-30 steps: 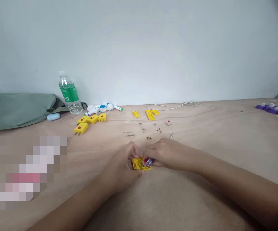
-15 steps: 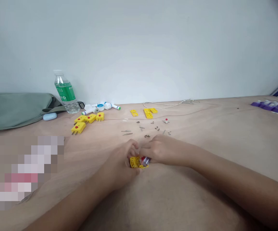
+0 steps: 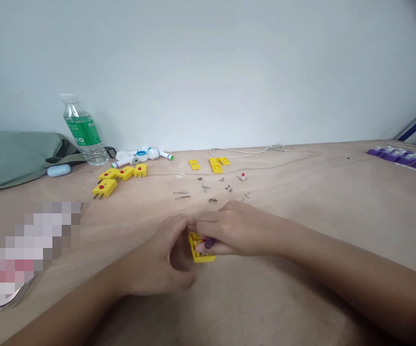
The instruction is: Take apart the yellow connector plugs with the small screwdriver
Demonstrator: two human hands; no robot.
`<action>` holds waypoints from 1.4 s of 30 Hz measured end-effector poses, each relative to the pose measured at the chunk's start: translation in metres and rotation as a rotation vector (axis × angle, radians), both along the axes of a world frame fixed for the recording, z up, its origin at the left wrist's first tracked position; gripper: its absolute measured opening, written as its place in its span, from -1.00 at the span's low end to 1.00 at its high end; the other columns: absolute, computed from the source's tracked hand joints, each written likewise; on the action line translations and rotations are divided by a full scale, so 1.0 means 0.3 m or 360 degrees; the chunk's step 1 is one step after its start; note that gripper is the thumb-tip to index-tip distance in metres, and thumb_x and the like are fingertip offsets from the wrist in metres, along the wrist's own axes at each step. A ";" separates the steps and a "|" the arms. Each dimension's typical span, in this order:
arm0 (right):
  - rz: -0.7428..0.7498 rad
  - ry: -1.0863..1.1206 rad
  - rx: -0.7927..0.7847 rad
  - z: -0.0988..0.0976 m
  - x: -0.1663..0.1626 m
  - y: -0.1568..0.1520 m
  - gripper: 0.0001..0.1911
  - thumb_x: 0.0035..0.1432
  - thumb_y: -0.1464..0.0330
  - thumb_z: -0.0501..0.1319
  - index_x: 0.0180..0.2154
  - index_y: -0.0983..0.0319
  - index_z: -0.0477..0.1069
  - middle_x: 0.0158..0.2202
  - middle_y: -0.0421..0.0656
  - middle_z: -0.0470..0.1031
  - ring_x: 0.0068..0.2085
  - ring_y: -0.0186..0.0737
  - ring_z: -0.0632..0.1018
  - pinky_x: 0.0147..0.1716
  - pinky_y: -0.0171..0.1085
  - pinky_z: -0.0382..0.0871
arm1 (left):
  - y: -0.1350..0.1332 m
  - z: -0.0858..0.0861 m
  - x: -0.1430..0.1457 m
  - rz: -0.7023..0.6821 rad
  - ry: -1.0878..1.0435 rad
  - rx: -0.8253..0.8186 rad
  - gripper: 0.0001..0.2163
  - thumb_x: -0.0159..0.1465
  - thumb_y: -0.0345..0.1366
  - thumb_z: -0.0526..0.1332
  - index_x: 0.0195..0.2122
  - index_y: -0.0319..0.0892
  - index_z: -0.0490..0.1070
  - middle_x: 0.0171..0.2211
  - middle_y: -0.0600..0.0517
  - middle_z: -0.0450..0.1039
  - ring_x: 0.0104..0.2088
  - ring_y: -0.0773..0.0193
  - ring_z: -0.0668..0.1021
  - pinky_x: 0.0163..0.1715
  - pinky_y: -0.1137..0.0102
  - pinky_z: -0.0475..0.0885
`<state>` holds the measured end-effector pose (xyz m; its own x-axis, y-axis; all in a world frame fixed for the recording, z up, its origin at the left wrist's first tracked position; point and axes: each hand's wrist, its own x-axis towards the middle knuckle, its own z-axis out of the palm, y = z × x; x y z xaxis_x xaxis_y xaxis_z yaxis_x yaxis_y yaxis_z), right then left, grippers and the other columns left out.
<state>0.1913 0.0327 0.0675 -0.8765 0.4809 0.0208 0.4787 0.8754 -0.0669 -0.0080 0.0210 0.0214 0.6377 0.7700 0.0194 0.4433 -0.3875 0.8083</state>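
An opened yellow plug housing [image 3: 202, 258] lies on the cloth in front of me, its inner compartments facing up. My right hand [image 3: 226, 230] is closed over its right side, gripping what looks like a small screwdriver [image 3: 211, 242] with a dark, see-through handle. A bit of red shows beside the handle; the tool's tip is hidden. My left hand [image 3: 161, 254] curves around the housing's left side, thumb and fingers apart, with a gap between palm and housing. Its fingertips reach close to my right fingers.
Behind my hands lie several small metal parts [image 3: 213, 200], a red-and-white switch piece [image 3: 243, 177] and yellow housing pieces [image 3: 215, 166]. Assembled yellow plugs [image 3: 105, 188], a water bottle [image 3: 85, 132] and a green bag [image 3: 13, 158] are at left. Purple-and-white items [image 3: 398, 156] lie far right.
My left hand has loosened and drawn back left from the yellow housing. The housing now sits more upright in view, and the screwdriver handle has tilted in my right hand. The view has shifted slightly.
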 end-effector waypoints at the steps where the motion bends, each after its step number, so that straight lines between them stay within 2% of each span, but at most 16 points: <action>1: -0.0006 0.0008 -0.0004 -0.007 0.001 0.001 -0.74 0.24 0.25 0.04 -0.31 0.27 0.41 -0.33 -0.19 0.51 -0.42 -0.36 0.45 -0.51 -0.36 0.13 | -0.005 -0.004 0.003 0.0058 0.0000 -0.0004 -0.50 -0.06 -0.39 0.31 -0.05 -0.07 0.27 -0.06 0.02 0.36 -0.03 0.07 0.38 -0.05 0.25 0.31; 3: -0.0003 0.0015 -0.0018 -0.024 0.001 0.004 -0.73 0.24 0.24 0.04 -0.34 0.26 0.41 -0.35 -0.18 0.51 -0.43 -0.35 0.44 -0.51 -0.36 0.11 | -0.009 -0.015 0.013 0.0102 -0.0070 -0.0014 -0.60 -0.03 -0.37 0.31 -0.13 -0.08 0.33 -0.11 0.04 0.40 -0.06 0.10 0.40 -0.08 0.28 0.32; 6: -0.0003 -0.0001 -0.0068 -0.042 -0.003 0.006 -0.73 0.23 0.25 0.06 -0.36 0.26 0.42 -0.36 -0.18 0.51 -0.43 -0.35 0.45 -0.50 -0.37 0.12 | -0.004 -0.028 0.028 0.0025 -0.0139 -0.0016 -0.77 0.02 -0.43 0.26 -0.27 -0.11 0.38 -0.23 0.07 0.45 -0.13 0.15 0.44 -0.14 0.34 0.33; 12: 0.0082 -0.0049 0.0020 -0.054 0.000 0.007 -0.64 0.21 0.12 0.04 -0.30 0.27 0.40 -0.34 -0.17 0.49 -0.40 -0.33 0.46 -0.53 -0.33 0.12 | 0.004 -0.030 0.033 0.0049 -0.0007 0.0158 -0.72 0.02 -0.37 0.28 -0.21 -0.09 0.40 -0.20 0.04 0.42 -0.15 0.14 0.42 -0.17 0.34 0.31; 18: 0.0325 -0.0055 -0.0112 -0.072 0.020 0.031 -0.72 0.29 0.25 -0.05 -0.26 0.26 0.35 -0.27 -0.17 0.47 -0.36 -0.36 0.44 -0.47 -0.35 0.19 | -0.005 -0.025 0.039 0.0072 0.0043 0.0104 -0.86 0.03 -0.40 0.25 -0.35 -0.15 0.38 -0.27 0.04 0.38 -0.23 0.20 0.42 -0.27 0.39 0.32; 22: 0.0369 0.0039 -0.0162 -0.097 0.029 0.038 -0.73 0.29 0.30 -0.07 -0.29 0.27 0.33 -0.30 -0.16 0.45 -0.33 -0.36 0.43 -0.40 -0.37 0.22 | -0.007 -0.021 0.043 0.0082 0.0042 0.0098 -0.87 0.04 -0.40 0.25 -0.37 -0.15 0.37 -0.29 0.06 0.37 -0.25 0.23 0.42 -0.29 0.40 0.32; 24: 0.0365 0.0077 -0.0091 -0.111 0.035 0.035 -0.74 0.29 0.32 -0.08 -0.30 0.27 0.32 -0.32 -0.16 0.44 -0.34 -0.36 0.42 -0.41 -0.36 0.21 | -0.007 -0.020 0.043 0.0084 0.0027 0.0105 -0.86 0.03 -0.42 0.26 -0.36 -0.15 0.37 -0.28 0.06 0.37 -0.25 0.24 0.42 -0.27 0.40 0.33; 29: 0.0464 0.0182 0.0279 -0.132 0.055 0.015 -0.75 0.30 0.36 -0.11 -0.32 0.25 0.30 -0.37 -0.22 0.41 -0.47 -0.39 0.35 -0.54 -0.34 0.13 | -0.014 -0.024 0.044 0.0043 -0.0081 0.0143 -0.75 0.03 -0.48 0.26 -0.26 -0.12 0.37 -0.20 0.06 0.36 -0.19 0.25 0.43 -0.18 0.41 0.35; 32: 0.0563 0.0147 0.0482 -0.134 0.063 -0.003 -0.78 0.28 0.43 -0.07 -0.36 0.25 0.29 -0.46 -0.24 0.36 -0.53 -0.37 0.30 -0.59 -0.31 0.08 | -0.023 -0.024 0.048 -0.0023 -0.0159 0.0206 -0.75 0.05 -0.50 0.25 -0.24 -0.10 0.36 -0.16 0.07 0.35 -0.15 0.26 0.43 -0.11 0.42 0.34; 35: 0.0565 0.0157 0.0648 -0.136 0.063 -0.021 -0.77 0.26 0.45 -0.04 -0.43 0.24 0.27 -0.56 -0.27 0.29 -0.56 -0.36 0.28 -0.61 -0.29 0.06 | -0.032 -0.022 0.051 -0.0089 -0.0186 0.0242 -0.76 0.08 -0.49 0.25 -0.24 -0.09 0.35 -0.15 0.07 0.34 -0.13 0.26 0.43 -0.09 0.41 0.34; 38: 0.0530 0.0162 0.0675 -0.137 0.059 -0.031 -0.76 0.26 0.42 -0.03 -0.46 0.24 0.27 -0.57 -0.26 0.28 -0.56 -0.35 0.28 -0.60 -0.29 0.09 | -0.034 -0.022 0.048 -0.0117 -0.0189 0.0257 -0.72 0.09 -0.49 0.24 -0.18 -0.07 0.35 -0.13 0.07 0.34 -0.12 0.26 0.43 -0.09 0.40 0.35; 42: 0.0484 0.0250 0.0514 -0.119 0.060 -0.030 -0.75 0.27 0.45 -0.09 -0.40 0.25 0.28 -0.51 -0.23 0.33 -0.54 -0.36 0.31 -0.59 -0.32 0.13 | -0.030 -0.025 0.042 -0.0119 -0.0197 0.0290 -0.66 0.08 -0.52 0.22 -0.13 -0.06 0.33 -0.12 0.06 0.32 -0.10 0.26 0.42 -0.08 0.39 0.34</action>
